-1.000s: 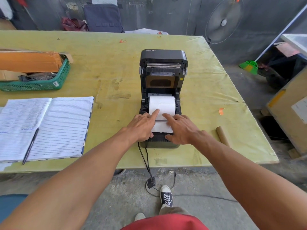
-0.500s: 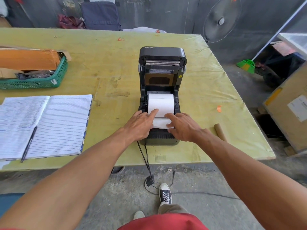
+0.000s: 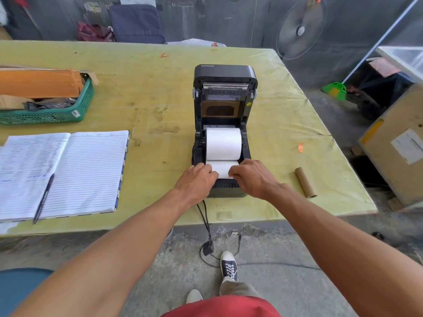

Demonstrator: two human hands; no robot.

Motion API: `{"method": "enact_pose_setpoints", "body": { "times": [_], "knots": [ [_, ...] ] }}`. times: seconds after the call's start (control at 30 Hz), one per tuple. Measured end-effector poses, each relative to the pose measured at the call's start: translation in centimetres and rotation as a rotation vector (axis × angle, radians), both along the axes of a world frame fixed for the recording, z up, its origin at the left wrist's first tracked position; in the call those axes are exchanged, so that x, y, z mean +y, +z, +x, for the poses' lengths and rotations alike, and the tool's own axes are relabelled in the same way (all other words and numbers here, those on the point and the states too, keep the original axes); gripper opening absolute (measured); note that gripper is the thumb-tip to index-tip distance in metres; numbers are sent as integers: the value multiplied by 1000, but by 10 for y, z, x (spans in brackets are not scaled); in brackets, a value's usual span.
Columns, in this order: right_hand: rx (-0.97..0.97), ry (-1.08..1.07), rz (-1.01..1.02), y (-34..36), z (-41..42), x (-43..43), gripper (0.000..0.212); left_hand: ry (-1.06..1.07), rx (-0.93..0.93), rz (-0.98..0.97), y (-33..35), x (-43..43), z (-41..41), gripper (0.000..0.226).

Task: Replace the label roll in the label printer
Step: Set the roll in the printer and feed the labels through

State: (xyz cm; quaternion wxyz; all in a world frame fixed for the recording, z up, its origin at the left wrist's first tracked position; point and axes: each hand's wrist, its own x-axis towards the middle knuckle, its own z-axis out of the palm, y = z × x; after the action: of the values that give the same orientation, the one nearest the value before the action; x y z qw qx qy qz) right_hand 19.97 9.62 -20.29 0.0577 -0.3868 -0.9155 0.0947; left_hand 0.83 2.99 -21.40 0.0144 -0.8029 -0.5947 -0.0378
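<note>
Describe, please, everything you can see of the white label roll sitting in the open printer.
The label roll is a plain white paper cylinder lying on its side in the bay of the black label printer, whose lid stands open behind it. Black side guides flank its ends. Its loose leading strip runs forward over the printer's front. The left hand and right hand each hold that strip at an edge. No print is visible on it.

a single head-worn wide-angle view looks forward and down, close over the table (image 3: 142,92) edge.
</note>
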Motion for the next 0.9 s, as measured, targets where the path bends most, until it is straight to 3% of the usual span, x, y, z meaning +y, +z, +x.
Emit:
{"method": "enact_pose_setpoints", "body": {
  "times": [0.23, 0.37, 0.53, 0.67, 0.8, 0.83, 0.9],
  "knots": [
    [-36, -16, 64, 4, -1, -18, 26, -12, -17, 5, -1, -16, -6, 29],
    [-52, -8, 45, 5, 3, -31, 25, -13, -64, 54, -7, -24, -1, 17],
    [-53, 19, -31, 12, 6, -38, 23, -41, -42, 56, -15, -24, 12, 46],
    [-100, 27, -96, 14, 11, -35, 22, -28, 13, 68, -16, -22, 21, 37],
    [-246, 1, -106, 11, 14, -32, 67, -12, 17, 54, -18, -28, 26, 45],
    [-298, 0, -85, 9, 13, -33, 69, -10, 16, 43, -19, -30, 26, 47],
    [-344, 27, -38, 7, 12, -35, 47, 0, 10, 25, -18, -31, 27, 51]
  ]
}}
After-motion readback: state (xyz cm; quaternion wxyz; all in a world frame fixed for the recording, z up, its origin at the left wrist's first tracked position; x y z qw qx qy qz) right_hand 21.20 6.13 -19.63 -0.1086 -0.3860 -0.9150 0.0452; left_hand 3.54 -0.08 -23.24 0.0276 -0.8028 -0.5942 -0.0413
